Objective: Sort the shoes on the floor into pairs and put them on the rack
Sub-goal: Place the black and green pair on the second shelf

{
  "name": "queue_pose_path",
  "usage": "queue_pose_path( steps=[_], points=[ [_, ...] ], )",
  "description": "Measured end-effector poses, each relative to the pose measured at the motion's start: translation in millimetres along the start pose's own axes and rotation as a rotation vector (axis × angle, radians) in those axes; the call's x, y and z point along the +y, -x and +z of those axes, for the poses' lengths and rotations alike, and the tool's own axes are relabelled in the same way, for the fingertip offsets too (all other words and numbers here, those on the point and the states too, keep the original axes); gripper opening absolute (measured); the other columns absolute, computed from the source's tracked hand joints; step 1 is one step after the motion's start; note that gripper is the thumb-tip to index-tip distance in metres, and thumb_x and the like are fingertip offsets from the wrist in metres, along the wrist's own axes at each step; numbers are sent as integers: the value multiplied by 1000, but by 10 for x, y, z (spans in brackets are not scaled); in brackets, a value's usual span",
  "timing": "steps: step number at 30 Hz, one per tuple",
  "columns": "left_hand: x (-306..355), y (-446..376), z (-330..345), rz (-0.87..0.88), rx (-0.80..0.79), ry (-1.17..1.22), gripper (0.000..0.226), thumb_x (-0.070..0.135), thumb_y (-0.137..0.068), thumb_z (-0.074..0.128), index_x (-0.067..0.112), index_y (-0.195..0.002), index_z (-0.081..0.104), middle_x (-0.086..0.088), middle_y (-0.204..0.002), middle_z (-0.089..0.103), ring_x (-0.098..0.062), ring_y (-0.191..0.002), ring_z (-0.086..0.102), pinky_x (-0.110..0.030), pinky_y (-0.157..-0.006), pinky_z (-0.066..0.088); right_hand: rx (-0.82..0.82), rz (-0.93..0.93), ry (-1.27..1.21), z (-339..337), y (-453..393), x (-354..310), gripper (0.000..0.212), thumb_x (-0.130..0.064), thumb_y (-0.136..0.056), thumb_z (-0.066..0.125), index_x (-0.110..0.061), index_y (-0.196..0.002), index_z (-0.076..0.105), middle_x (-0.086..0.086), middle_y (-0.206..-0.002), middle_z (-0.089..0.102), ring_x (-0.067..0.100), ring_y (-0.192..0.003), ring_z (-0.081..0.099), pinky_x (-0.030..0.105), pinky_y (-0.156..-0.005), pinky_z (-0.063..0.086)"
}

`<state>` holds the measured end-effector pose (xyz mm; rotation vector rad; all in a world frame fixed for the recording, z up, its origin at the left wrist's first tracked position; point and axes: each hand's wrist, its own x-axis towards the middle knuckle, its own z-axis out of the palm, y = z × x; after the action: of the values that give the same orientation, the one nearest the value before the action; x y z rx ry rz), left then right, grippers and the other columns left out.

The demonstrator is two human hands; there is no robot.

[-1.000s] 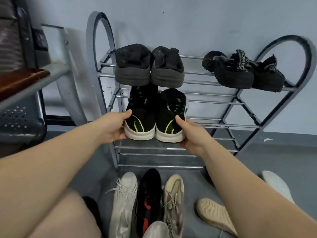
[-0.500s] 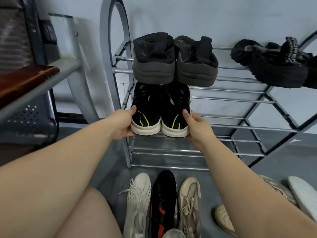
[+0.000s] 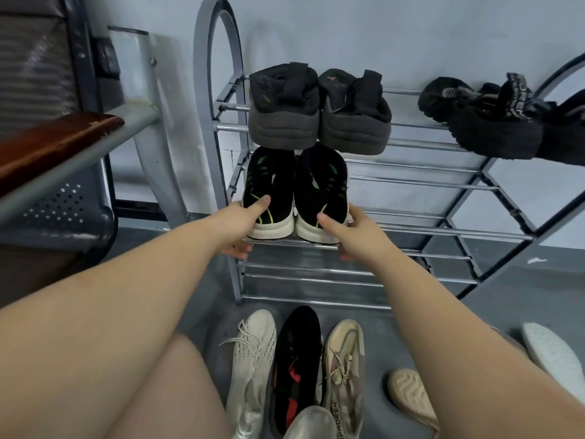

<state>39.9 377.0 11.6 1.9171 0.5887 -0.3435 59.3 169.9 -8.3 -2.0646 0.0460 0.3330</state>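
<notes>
A pair of black sneakers with green stripes and white soles stands on the middle shelf of the grey metal shoe rack (image 3: 411, 231). My left hand (image 3: 242, 223) grips the heel of the left sneaker (image 3: 269, 185), thumb on top. My right hand (image 3: 351, 232) grips the heel of the right sneaker (image 3: 321, 185). On the top shelf sit a pair of dark grey shoes (image 3: 316, 122) and a black pair (image 3: 493, 122). On the floor below lie a white lace-up shoe (image 3: 250, 365), a black and red shoe (image 3: 294, 365) and a beige shoe (image 3: 343, 372).
More loose shoes lie on the floor at right: a beige sole-up shoe (image 3: 411, 397) and a white one (image 3: 550, 353). A metal bench with a wooden armrest (image 3: 57, 144) stands at left. My bare knee (image 3: 164, 391) fills the lower left. The lowest rack shelf holds nothing.
The sneaker pair has settled further onto the middle shelf. Both my thumbs have shifted onto the backs of the heels. My view has moved closer and to the left.
</notes>
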Motion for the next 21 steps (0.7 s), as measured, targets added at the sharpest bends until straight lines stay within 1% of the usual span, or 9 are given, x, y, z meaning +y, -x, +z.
queue_pose_path(
  steps=[2, 3, 5, 7, 9, 10, 16, 19, 21],
  points=[
    [-43, 50, -24, 49, 11, -121, 87, 61, -84, 52, 20, -150, 11, -7, -121, 49, -22, -79, 60, -36, -75, 53, 29, -77, 140, -27, 61, 15, 83, -59, -71, 69, -27, -142, 39, 5, -138, 48, 20, -116, 55, 34, -95, 48],
    [-72, 69, -42, 74, 17, -175, 94, 60, -82, 56, 20, -151, 6, -8, -126, 49, -22, -85, 61, -34, -75, 53, 49, -112, 182, -40, 101, 8, 78, -54, -73, 71, -26, -139, 42, 5, -138, 46, 21, -120, 52, 31, -97, 43],
    [-128, 115, -81, 124, 18, -275, 102, 60, -77, 63, 21, -152, 5, -7, -141, 40, -25, -107, 57, -31, -72, 53, 82, -150, 246, -59, 174, -5, 76, -48, -75, 73, -23, -139, 42, 6, -137, 43, 22, -125, 47, 31, -99, 38],
    [-174, 145, -115, 164, 41, -394, 100, 61, -74, 65, 24, -150, 12, -7, -148, 28, -29, -120, 50, -35, -80, 54, 115, -171, 314, -58, 206, 2, 76, -46, -77, 72, -19, -141, 41, 8, -137, 45, 25, -128, 43, 35, -105, 36],
    [-196, 166, -121, 182, 74, -477, 92, 59, -78, 62, 24, -149, 16, -11, -147, 21, -36, -122, 48, -44, -96, 49, 153, -185, 368, -33, 225, 6, 74, -47, -80, 69, -17, -141, 41, 10, -136, 48, 27, -129, 40, 38, -106, 35],
    [-197, 174, -115, 191, 89, -490, 87, 57, -81, 60, 24, -149, 18, -11, -146, 19, -38, -122, 48, -46, -99, 46, 168, -186, 378, -21, 228, 5, 73, -47, -80, 68, -16, -141, 41, 10, -135, 50, 28, -129, 40, 39, -105, 36],
    [-154, 169, -70, 272, 171, -520, 67, 49, -89, 54, 21, -146, 30, -11, -148, 15, -33, -130, 35, -44, -104, 41, 221, -206, 374, 5, 156, 24, 72, -51, -81, 65, -15, -140, 43, 10, -133, 52, 28, -131, 37, 42, -105, 37],
    [-114, 142, -48, 276, 166, -477, 64, 46, -93, 49, 17, -146, 28, -10, -149, 11, -34, -127, 39, -42, -104, 41, 240, -209, 325, 20, 102, 26, 73, -50, -82, 65, -16, -143, 41, 9, -133, 51, 26, -132, 36, 41, -107, 35],
    [-98, 119, -41, 273, 158, -460, 61, 44, -94, 47, 16, -145, 28, -11, -149, 11, -36, -124, 42, -41, -102, 42, 250, -224, 299, 23, 73, 24, 69, -49, -81, 66, -17, -139, 45, 9, -129, 53, 26, -128, 40, 40, -105, 37]
  ],
)
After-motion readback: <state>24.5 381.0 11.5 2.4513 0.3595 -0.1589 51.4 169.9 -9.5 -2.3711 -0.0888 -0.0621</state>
